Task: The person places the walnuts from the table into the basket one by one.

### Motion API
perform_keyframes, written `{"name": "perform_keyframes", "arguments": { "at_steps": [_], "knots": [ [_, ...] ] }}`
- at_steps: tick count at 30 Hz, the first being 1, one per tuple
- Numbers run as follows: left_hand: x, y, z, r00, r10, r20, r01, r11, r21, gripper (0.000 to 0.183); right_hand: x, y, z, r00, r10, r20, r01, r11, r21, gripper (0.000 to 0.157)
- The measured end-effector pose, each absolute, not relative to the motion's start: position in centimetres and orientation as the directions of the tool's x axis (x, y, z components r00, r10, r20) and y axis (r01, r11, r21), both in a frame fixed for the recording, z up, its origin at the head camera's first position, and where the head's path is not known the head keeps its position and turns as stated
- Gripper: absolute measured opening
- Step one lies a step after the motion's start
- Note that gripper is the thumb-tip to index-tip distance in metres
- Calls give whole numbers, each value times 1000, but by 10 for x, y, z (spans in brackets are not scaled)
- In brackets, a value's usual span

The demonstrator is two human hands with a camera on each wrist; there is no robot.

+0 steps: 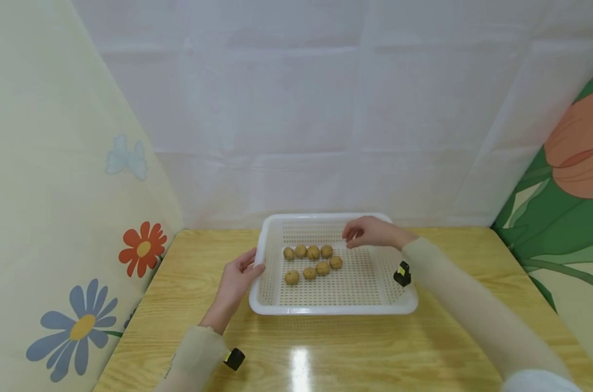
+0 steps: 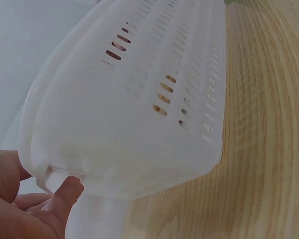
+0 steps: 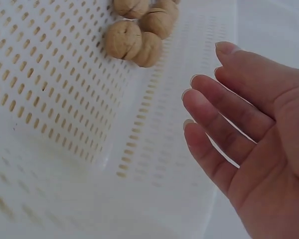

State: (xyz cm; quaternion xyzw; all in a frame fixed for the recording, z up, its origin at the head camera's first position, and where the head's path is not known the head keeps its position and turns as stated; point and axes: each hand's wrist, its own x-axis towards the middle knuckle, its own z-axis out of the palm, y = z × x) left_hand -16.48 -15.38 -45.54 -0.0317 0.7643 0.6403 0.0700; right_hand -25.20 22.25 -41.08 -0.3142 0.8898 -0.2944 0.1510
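A white plastic basket (image 1: 333, 310) with slotted sides and floor stands on the wooden table. Several walnuts (image 1: 322, 268) lie in two loose rows on its floor, left of centre. My left hand (image 1: 236, 276) grips the basket's left end by the rim; the left wrist view shows thumb and fingers (image 2: 65, 196) about the rim's handle. Over the back right part of the basket hovers my right hand (image 1: 372, 231), its fingers loosely bent and nothing between them. Seen from the right wrist, the palm (image 3: 269, 159) is bare and the walnuts (image 3: 123, 41) sit apart from the fingertips.
Behind the basket hangs a creased white cloth (image 1: 296, 109), close to the basket's back rim. Panels printed with flowers (image 1: 82, 328) stand on both sides of the wooden table (image 1: 296, 354). A small black device (image 1: 234, 359) is at each wrist.
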Motion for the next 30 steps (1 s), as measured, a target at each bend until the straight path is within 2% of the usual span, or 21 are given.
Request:
{"name": "perform_keyframes", "arguments": {
  "at_steps": [4, 16, 24, 30],
  "knots": [
    [-165, -153, -457, -988, 39, -147, -138, 175, 975, 59, -242, 237, -401, -772, -632, -71, -458, 629, -628, 20],
    [-165, -153, -457, -989, 42, -145, -135, 181, 974, 60, -203, 304, -380, -872, -488, -37, -359, 690, -629, 26],
    [-166, -154, -459, -989, 41, -140, -130, 188, 973, 60, -179, 350, -390, -887, -461, -36, -327, 680, -656, 23],
    [-167, -156, -460, -990, 40, -134, -124, 188, 974, 59, -165, 373, -409, -914, -400, -63, -285, 746, -602, 23]
  ]
}}
